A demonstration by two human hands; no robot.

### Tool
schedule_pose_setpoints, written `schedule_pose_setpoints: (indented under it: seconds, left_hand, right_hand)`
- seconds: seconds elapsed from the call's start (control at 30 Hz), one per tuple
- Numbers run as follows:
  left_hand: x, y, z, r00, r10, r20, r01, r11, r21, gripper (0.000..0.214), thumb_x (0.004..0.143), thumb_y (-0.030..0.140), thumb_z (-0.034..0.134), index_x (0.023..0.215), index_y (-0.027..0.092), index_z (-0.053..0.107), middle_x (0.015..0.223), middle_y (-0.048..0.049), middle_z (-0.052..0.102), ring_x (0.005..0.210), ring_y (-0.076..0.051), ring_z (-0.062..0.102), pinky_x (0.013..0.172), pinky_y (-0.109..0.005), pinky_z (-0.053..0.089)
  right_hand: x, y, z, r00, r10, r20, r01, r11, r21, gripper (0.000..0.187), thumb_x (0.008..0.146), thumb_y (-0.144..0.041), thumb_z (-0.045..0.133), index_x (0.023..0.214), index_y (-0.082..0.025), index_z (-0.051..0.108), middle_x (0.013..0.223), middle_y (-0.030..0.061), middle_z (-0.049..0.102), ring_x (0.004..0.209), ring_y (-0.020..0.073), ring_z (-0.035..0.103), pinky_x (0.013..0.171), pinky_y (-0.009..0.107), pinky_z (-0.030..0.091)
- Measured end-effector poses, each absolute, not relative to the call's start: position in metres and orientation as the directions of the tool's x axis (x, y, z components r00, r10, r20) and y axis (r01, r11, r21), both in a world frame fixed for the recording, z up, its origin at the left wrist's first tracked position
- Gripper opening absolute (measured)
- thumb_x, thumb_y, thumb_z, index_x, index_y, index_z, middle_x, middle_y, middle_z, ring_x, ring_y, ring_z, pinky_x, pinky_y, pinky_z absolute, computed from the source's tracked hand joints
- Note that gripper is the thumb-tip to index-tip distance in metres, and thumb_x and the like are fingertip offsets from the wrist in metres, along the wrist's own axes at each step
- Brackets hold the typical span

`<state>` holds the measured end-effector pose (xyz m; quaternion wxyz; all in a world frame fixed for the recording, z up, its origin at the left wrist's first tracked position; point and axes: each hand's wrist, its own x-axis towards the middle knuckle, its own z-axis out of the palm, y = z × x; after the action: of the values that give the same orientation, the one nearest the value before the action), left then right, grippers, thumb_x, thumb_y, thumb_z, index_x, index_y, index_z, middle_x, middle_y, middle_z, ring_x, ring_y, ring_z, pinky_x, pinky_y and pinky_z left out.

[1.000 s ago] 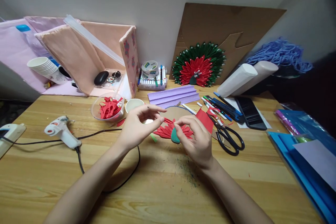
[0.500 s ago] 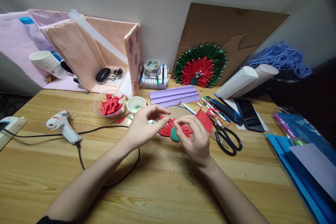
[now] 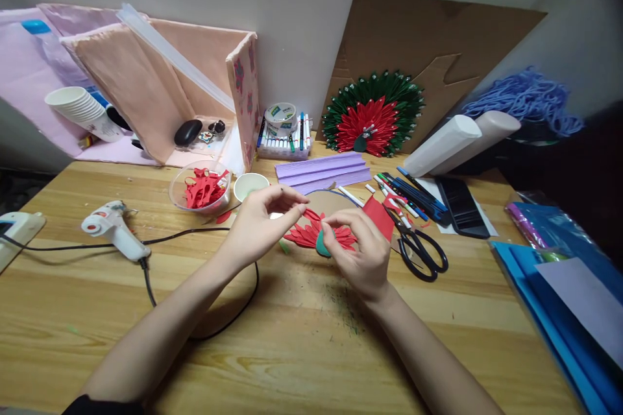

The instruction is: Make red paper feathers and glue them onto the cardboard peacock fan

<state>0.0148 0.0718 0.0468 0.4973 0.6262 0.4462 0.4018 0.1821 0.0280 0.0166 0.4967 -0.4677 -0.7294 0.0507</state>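
Observation:
Above the middle of the table, my left hand (image 3: 265, 220) pinches one end of a small red paper strip (image 3: 312, 213) between thumb and fingertips. The thumb and forefinger of my right hand (image 3: 357, 246) close at the strip's other end. Just beneath them lies a fan of red paper petals (image 3: 302, 237) with a dark green paper piece (image 3: 321, 245) at its lower middle. Behind the petals shows a round cardboard disc (image 3: 331, 200). My right hand covers part of the petals.
Left of my hands are a bowl (image 3: 174, 191) of red strips, a paper cup (image 3: 250, 183) and a corded glue gun (image 3: 114, 230). Black-handled scissors (image 3: 423, 253), red paper (image 3: 378, 215) and several markers (image 3: 418, 198) lie right. A finished red-green paper fan (image 3: 372, 117) leans on cardboard (image 3: 428, 32).
My fingertips have drawn slightly apart, the left ones moving up and left, so more of the red strip shows between them. The camera view has shifted a little.

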Motion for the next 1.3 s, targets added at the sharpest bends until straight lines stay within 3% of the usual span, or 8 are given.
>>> schedule_pose_setpoints:
  seconds: [0.43,0.6,0.7,0.83,0.97,1.03,1.13,1.3]
  left_hand:
    - [0.000,0.071,0.055,0.233,0.970,0.068,0.172,-0.110,0.979,0.018,0.078,0.029,0.066,0.088,0.014,0.067,0.088,-0.0063,0.070,0.080,-0.016,0.067,0.075,-0.027,0.053]
    - [-0.047,0.046,0.063,0.044,0.997,0.061,0.170,-0.068,0.983,0.020,0.073,0.029,0.072,0.086,0.015,0.068,0.087,-0.0052,0.072,0.081,-0.016,0.067,0.075,-0.025,0.054]
    - [-0.092,0.019,0.056,-0.152,0.987,0.051,0.131,-0.031,0.991,0.023,0.069,0.029,0.076,0.087,0.016,0.071,0.088,-0.0053,0.073,0.082,-0.016,0.068,0.078,-0.027,0.055]
    - [-0.148,-0.021,0.033,-0.440,0.898,0.033,0.030,-0.022,0.999,0.028,0.062,0.027,0.080,0.087,0.015,0.072,0.077,-0.0048,0.073,0.068,-0.015,0.067,0.069,-0.026,0.056]
    - [-0.177,-0.049,0.011,-0.546,0.836,-0.054,-0.387,-0.195,0.901,0.025,0.053,0.021,0.085,0.072,0.016,0.070,0.068,-0.0005,0.068,0.061,-0.008,0.062,0.061,-0.017,0.053]
    - [-0.185,-0.056,0.004,-0.590,0.807,-0.032,-0.426,-0.278,0.861,0.031,0.047,0.031,0.088,0.065,0.019,0.065,0.063,0.0037,0.061,0.055,-0.004,0.056,0.054,-0.013,0.050]
    - [-0.193,-0.058,-0.004,-0.660,0.752,0.005,-0.417,-0.372,0.829,0.033,0.058,0.045,0.081,0.063,0.020,0.060,0.065,0.0027,0.054,0.053,-0.003,0.048,0.051,-0.013,0.046]
    - [-0.201,-0.052,-0.015,-0.718,0.694,0.055,-0.379,-0.456,0.805,0.029,0.078,0.046,0.063,0.068,0.021,0.055,0.065,0.0021,0.046,0.056,-0.005,0.043,0.054,-0.014,0.044]
  right_hand:
    - [0.185,0.030,0.012,-0.097,0.740,0.665,0.630,0.563,-0.535,0.009,0.081,-0.010,0.058,0.085,-0.017,0.057,0.077,0.0037,0.062,0.073,0.0152,0.059,0.070,0.028,0.048]
    - [0.174,0.024,0.010,-0.123,0.796,0.593,0.555,0.551,-0.624,0.008,0.085,-0.012,0.053,0.086,-0.018,0.057,0.079,0.0037,0.063,0.075,0.0155,0.059,0.070,0.027,0.046]
    - [0.143,0.024,0.007,-0.349,0.824,0.447,0.483,0.567,-0.667,0.010,0.088,-0.016,0.049,0.083,-0.018,0.057,0.077,0.0031,0.062,0.073,0.0154,0.058,0.066,0.026,0.045]
    - [0.072,0.032,0.000,-0.648,0.719,0.250,0.403,0.603,-0.689,0.011,0.086,-0.018,0.050,0.077,-0.018,0.057,0.073,0.0024,0.061,0.069,0.0148,0.056,0.063,0.026,0.043]
    - [-0.004,0.038,-0.012,-0.667,0.731,0.146,0.370,0.494,-0.787,0.009,0.085,-0.021,0.050,0.082,-0.018,0.058,0.080,0.0029,0.065,0.071,0.0140,0.058,0.064,0.025,0.044]
    - [-0.035,0.038,-0.020,-0.668,0.731,0.140,0.357,0.480,-0.801,0.009,0.086,-0.023,0.051,0.087,-0.017,0.057,0.080,0.0031,0.065,0.069,0.0143,0.059,0.064,0.026,0.045]
    - [-0.070,0.037,-0.031,-0.619,0.768,0.164,0.372,0.471,-0.800,0.017,0.085,-0.025,0.052,0.098,-0.014,0.054,0.091,0.0089,0.063,0.080,0.0188,0.060,0.072,0.031,0.046]
    - [-0.111,0.040,-0.047,-0.485,0.851,0.202,0.467,0.448,-0.762,0.043,0.076,-0.031,0.062,0.109,-0.007,0.050,0.109,0.0227,0.056,0.106,0.0327,0.049,0.090,0.046,0.036]
